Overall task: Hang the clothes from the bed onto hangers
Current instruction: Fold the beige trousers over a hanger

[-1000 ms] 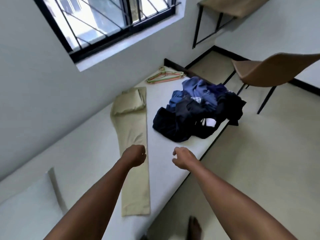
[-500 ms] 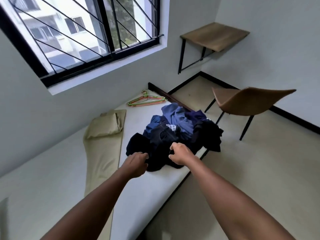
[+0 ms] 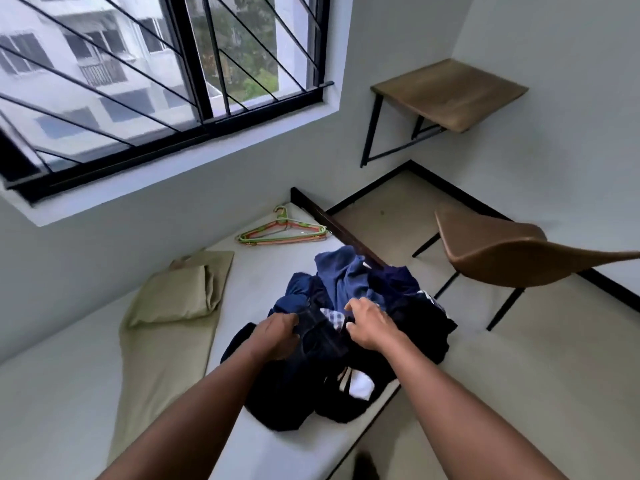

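A heap of dark blue and black clothes (image 3: 349,282) lies on the white bed (image 3: 62,393) near its right edge. My left hand (image 3: 277,334) grips a dark navy garment (image 3: 322,341) at the top of the heap. My right hand (image 3: 372,323) is down on the heap just beside it, fingers curled into the dark fabric. A small stack of green and orange hangers (image 3: 284,232) lies at the far corner of the bed, beyond the heap. Khaki trousers (image 3: 166,327) lie flat on the bed to the left, one end folded over.
A brown chair (image 3: 512,251) stands on the floor right of the bed. A wooden wall-mounted desk (image 3: 450,91) is in the far corner. A barred window (image 3: 156,74) fills the wall above the bed. The dark bed frame (image 3: 332,223) edges the far end.
Both hands travelled forward from above the bare sheet onto the clothes heap and took hold of fabric. The view lifted and came closer to the heap.
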`<state>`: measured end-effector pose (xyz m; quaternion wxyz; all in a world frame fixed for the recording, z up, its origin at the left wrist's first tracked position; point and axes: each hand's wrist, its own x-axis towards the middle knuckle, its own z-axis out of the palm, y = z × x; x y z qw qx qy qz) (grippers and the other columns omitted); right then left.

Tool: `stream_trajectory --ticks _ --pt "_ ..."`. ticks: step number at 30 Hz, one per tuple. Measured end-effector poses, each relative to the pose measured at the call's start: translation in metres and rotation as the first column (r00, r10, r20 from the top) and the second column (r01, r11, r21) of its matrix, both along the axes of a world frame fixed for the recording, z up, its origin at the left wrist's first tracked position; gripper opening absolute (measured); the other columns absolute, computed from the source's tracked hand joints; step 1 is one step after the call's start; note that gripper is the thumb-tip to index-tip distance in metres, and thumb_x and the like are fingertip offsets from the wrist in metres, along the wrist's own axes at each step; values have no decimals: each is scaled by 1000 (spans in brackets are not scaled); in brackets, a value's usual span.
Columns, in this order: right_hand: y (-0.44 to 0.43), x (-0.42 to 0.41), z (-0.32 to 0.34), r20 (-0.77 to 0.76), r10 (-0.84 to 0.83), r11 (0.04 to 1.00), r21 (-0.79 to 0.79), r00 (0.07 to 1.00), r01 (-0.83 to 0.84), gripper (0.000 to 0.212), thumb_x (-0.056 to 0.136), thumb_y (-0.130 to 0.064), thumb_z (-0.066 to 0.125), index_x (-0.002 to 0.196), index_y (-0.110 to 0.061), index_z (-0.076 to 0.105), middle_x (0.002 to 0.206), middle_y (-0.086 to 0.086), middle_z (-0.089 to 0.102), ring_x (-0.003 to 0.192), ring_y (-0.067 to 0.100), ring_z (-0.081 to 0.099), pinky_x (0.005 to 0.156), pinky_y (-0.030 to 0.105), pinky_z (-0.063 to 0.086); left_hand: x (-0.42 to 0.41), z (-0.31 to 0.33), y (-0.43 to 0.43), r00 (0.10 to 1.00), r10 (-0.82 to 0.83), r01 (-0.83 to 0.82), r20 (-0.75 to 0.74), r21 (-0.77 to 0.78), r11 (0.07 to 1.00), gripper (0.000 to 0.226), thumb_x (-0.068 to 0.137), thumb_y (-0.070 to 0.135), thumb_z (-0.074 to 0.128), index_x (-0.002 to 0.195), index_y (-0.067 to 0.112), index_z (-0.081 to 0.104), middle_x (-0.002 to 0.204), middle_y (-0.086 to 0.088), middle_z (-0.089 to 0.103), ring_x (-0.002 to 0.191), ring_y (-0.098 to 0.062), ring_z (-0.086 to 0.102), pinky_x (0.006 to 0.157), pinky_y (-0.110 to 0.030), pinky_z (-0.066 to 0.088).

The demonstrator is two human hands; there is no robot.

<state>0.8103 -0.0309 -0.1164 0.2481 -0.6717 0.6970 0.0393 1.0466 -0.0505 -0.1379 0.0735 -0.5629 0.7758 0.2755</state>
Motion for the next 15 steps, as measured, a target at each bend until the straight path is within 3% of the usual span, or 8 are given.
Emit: stream_trajectory --ticks 5,9,15 --pt "-108 -41 -53 67 64 997 35 996 -66 27 97 -21 58 124 -16 58 129 8 57 123 32 56 98 43 50 -51 -37 -90 993 114 -113 -18 51 992 29 96 28 54 120 13 59 125 -14 65 111 -35 61 88 -38 51" --pt "-203 -64 -116 181 42 995 81 983 -57 21 95 -14 57 115 -14 62 123 9 63 119 32 59 94 46 52 -83 -91 -165 963 268 -267 19 163 950 43 97 28 56 137 13 54 136 -16 62 122 -35 60 97 -39 50" --pt "-327 -87 -206 289 7 997 66 957 -27 25 97 -13 56 118 -14 68 122 9 70 114 29 66 92 39 54 -119 -180 -279 928 370 -367 38 251 896 49 95 25 58 142 13 54 142 -16 60 125 -34 59 98 -37 49"
